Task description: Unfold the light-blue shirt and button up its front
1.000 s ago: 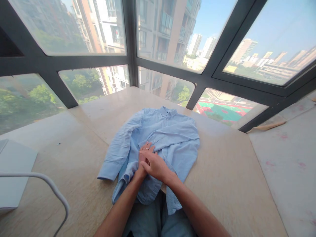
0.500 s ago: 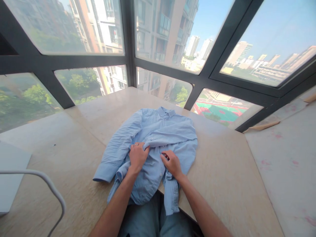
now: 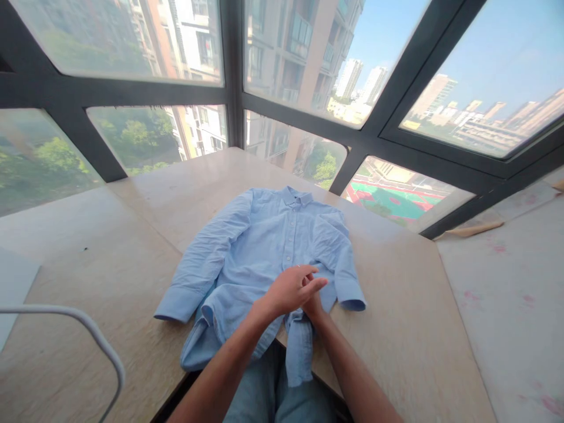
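A light blue button-up shirt [image 3: 259,235] lies front side up, its collar at the far end and its hem hanging over the near edge. Both sleeves are spread out, one cuff at the left and the other at the right. My left hand [image 3: 293,288] is over the lower front of the shirt, thumb and fingers apart, with nothing held. It crosses above my right hand [image 3: 312,304], whose fingers are mostly hidden behind it. A strip of the shirt's lower edge hangs down below my right wrist.
The shirt rests on a beige stone-like ledge [image 3: 409,305] by dark-framed windows [image 3: 304,126]. A grey-white cable [image 3: 94,335] curves over the left side, near a pale flat object [image 3: 15,279]. A patterned wall [image 3: 506,294] stands at the right.
My left hand has let go of the sleeve that lay across the shirt's front and moved right. That sleeve now lies along the right side, cuff toward me.
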Motion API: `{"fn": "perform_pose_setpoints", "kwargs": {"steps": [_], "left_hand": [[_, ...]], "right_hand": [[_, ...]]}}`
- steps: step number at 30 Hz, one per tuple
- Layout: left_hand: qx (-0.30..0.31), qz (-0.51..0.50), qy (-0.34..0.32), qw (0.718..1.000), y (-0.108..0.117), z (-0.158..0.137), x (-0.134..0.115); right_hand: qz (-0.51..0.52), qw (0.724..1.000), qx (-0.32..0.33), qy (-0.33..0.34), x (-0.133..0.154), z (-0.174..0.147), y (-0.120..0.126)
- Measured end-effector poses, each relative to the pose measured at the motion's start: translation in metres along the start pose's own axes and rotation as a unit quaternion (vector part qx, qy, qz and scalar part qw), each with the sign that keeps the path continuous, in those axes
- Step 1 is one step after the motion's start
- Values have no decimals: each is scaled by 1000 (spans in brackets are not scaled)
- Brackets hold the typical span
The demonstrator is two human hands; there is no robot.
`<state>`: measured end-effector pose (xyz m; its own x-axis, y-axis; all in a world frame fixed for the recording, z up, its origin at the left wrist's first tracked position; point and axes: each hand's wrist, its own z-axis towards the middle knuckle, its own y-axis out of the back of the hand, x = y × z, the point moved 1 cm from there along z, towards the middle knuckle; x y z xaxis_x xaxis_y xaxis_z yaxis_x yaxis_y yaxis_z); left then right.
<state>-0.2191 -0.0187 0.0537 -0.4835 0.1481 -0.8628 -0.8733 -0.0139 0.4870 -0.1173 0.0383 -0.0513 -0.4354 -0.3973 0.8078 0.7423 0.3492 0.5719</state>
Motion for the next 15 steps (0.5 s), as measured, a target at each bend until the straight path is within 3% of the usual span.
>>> {"fn": "perform_pose_setpoints", "kwargs": {"steps": [3,7,12,15], "left_hand": [[-47,76,84,992,15,-14,43],[-117,117,153,974,14,-30,78],[-141,146,120,972,-7,-34,74],[-166,60,90,980,-14,-32,70]], "right_hand": [[-47,999,-8,10,11,6,4],[-97,994,59,-3,21,17,10],[46,995,76,-54,18,21,19],[162,981,52,-87,17,12,23]]}}
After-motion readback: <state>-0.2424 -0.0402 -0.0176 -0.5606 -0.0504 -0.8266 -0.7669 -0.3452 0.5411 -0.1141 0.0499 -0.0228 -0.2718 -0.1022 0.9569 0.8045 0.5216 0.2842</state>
